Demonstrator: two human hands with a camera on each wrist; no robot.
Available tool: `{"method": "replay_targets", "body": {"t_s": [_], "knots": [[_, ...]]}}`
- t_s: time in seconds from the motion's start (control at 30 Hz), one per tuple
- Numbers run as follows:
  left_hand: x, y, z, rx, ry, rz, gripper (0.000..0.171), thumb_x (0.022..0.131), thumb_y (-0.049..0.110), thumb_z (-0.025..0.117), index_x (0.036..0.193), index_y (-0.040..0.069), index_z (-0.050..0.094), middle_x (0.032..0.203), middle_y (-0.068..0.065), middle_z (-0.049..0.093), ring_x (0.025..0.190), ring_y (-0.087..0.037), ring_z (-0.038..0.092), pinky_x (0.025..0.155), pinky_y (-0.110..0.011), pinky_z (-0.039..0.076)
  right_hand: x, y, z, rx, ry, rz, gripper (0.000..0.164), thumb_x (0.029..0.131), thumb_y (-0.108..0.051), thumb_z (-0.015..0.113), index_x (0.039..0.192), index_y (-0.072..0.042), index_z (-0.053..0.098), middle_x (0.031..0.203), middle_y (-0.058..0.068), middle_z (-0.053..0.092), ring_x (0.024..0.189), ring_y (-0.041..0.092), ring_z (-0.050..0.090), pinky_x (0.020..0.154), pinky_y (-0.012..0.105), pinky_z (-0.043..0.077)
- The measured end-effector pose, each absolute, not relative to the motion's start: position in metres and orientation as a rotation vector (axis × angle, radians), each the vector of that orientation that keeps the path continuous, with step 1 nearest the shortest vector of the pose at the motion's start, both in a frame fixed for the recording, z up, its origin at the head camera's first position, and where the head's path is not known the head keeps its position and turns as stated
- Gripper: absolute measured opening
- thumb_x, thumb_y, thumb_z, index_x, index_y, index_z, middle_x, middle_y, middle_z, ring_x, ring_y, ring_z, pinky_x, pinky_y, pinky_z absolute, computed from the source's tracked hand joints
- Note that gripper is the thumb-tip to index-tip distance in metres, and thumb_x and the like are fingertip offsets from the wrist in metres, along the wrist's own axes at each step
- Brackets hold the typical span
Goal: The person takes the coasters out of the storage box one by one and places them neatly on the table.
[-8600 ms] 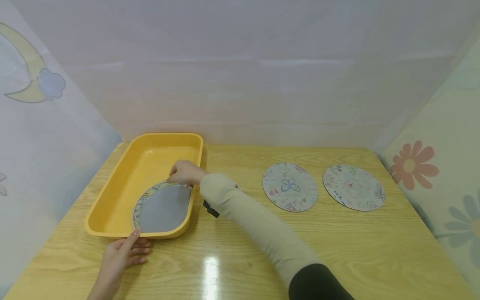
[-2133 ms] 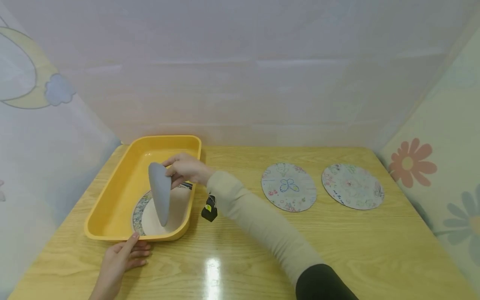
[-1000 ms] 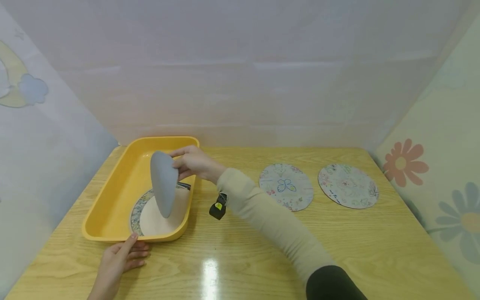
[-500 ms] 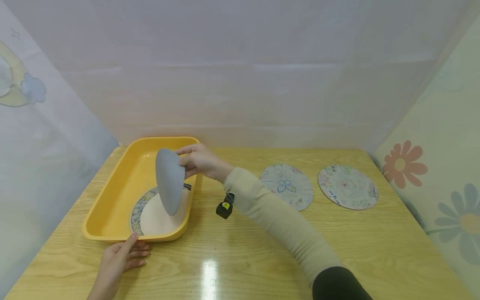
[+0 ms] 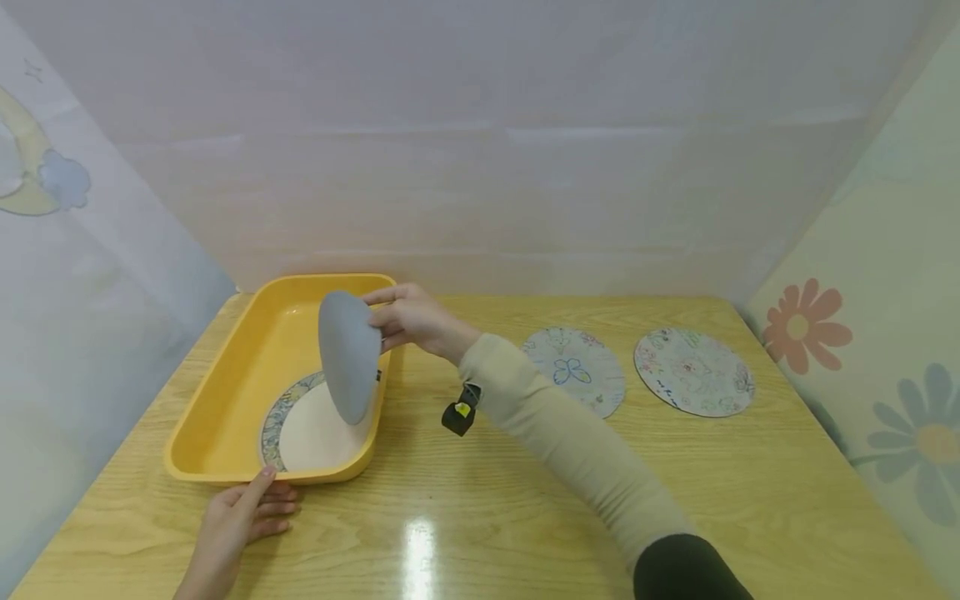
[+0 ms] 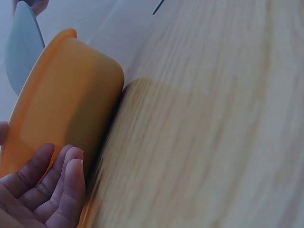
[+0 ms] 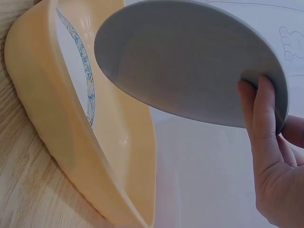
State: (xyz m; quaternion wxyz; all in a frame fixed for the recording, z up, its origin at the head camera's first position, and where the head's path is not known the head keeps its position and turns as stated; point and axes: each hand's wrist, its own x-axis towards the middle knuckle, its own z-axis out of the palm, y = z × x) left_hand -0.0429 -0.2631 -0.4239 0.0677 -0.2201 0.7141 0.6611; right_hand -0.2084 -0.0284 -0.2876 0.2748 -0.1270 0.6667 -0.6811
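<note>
My right hand (image 5: 423,321) pinches a thin grey round mat (image 5: 348,354) by its edge, fingers on one face and thumb on the other. The mat stands steeply tilted over the right side of a yellow plastic tray (image 5: 213,408). Its plain grey face shows in the right wrist view. Lying in the tray beneath it is another round disc (image 5: 311,437) with a pale centre and a patterned border, partly hidden by the mat. My left hand (image 5: 236,521) holds the tray's near rim, thumb on top and fingers along the outer wall, as the left wrist view shows.
Two round mats with coloured drawings lie on the wooden table to the right: a butterfly mat (image 5: 577,375), partly behind my right sleeve, and another drawn mat (image 5: 693,372) beyond it. A black strap device (image 5: 459,414) hangs from my right wrist. Printed sheets wall the table.
Over the last seconds my right hand picked up the grey mat from inside the tray, tilted it up and moved it up and rightward, uncovering the disc below. My left hand stayed on the rim.
</note>
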Motion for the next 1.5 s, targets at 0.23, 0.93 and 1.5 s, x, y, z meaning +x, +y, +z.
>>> {"method": "replay_targets", "body": {"t_s": [0.23,0.93,1.5], "knots": [[-0.043,-0.266,-0.425,-0.655,2.144,2.006,0.051,0.094,0.041,0.047,0.091,-0.007,0.065,0.077,-0.002,0.068,0.070,-0.013,0.065,0.065,-0.031,0.057,-0.206,-0.024,-0.286,-0.319,1.778,-1.858,0.038,0.088,0.006,0.052,0.125,0.002,0.052,0.077,0.010,0.063,0.057,0.016,0.061,0.052,0.027,0.055],[-0.045,-0.266,-0.426,-0.647,2.154,1.995,0.051,0.093,0.042,0.048,0.089,-0.006,0.065,0.077,-0.003,0.068,0.070,-0.014,0.066,0.064,-0.031,0.057,-0.208,0.006,-0.287,-0.298,1.747,-1.983,0.038,0.088,0.006,0.051,0.126,0.003,0.051,0.077,0.008,0.063,0.058,0.017,0.061,0.051,0.027,0.054],[-0.044,-0.269,-0.423,-0.653,2.142,1.995,0.050,0.093,0.042,0.048,0.088,-0.004,0.066,0.076,-0.002,0.068,0.070,-0.013,0.065,0.064,-0.031,0.057,-0.209,0.026,-0.290,-0.315,1.730,-2.055,0.039,0.088,0.008,0.049,0.126,0.007,0.048,0.073,0.005,0.064,0.056,0.016,0.061,0.051,0.026,0.053]]}}
